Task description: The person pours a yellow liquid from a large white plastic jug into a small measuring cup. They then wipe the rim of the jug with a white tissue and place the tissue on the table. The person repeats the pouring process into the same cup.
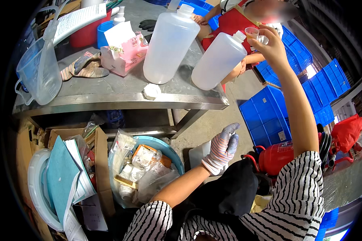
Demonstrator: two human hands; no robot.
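My right hand [271, 46] is bare and raised high, pinching a small clear cup [252, 32] with orange liquid between thumb and fingers. The cup hangs beside the neck of a tilted translucent plastic bottle [218, 61] that leans at the steel table's right end. A taller upright translucent bottle [169, 44] stands to its left. My left hand [222, 148] wears a striped knit glove and hovers low in front of the table, fingers curled, holding nothing that I can see. A white cap [151, 91] lies near the table's front edge [120, 99].
A clear measuring jug [38, 70], a pink tissue pack [124, 54] and a spare glove [84, 67] sit on the table. Below are a cardboard box with papers [64, 172] and a blue basin of rubbish [145, 168]. Blue crates [269, 116] and a red extinguisher [275, 156] stand right. Another person in red [233, 22] sits beyond.
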